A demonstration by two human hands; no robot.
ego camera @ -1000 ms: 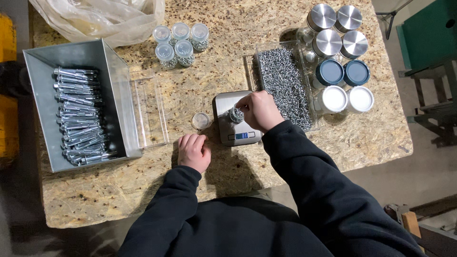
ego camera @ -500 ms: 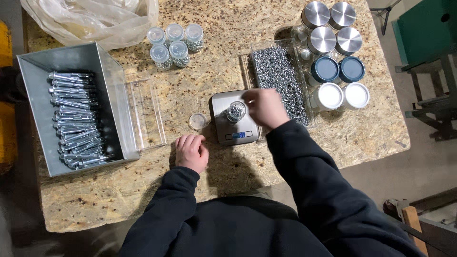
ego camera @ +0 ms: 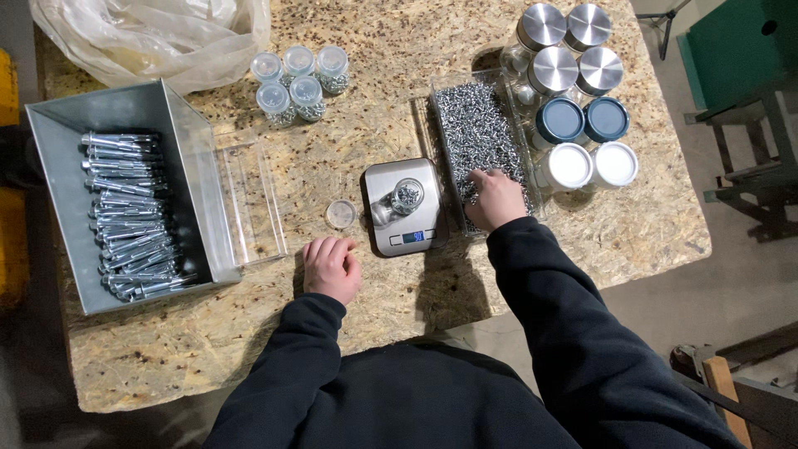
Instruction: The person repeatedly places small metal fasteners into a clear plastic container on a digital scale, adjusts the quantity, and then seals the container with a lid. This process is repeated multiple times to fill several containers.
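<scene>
My right hand (ego camera: 496, 198) digs fingers into screw tray (ego camera: 480, 141), grip unclear | left hand (ego camera: 331, 268) loosely curled on table (ego camera: 399, 75), empty | jar (ego camera: 406, 196) on scale (ego camera: 405, 208), 9 o'clock of tray

Scale (ego camera: 403, 208) blocks between hands; bare board (ego camera: 349, 125) beyond.

Right hand (ego camera: 495, 198) digs into screw tray (ego camera: 445, 125).
</scene>
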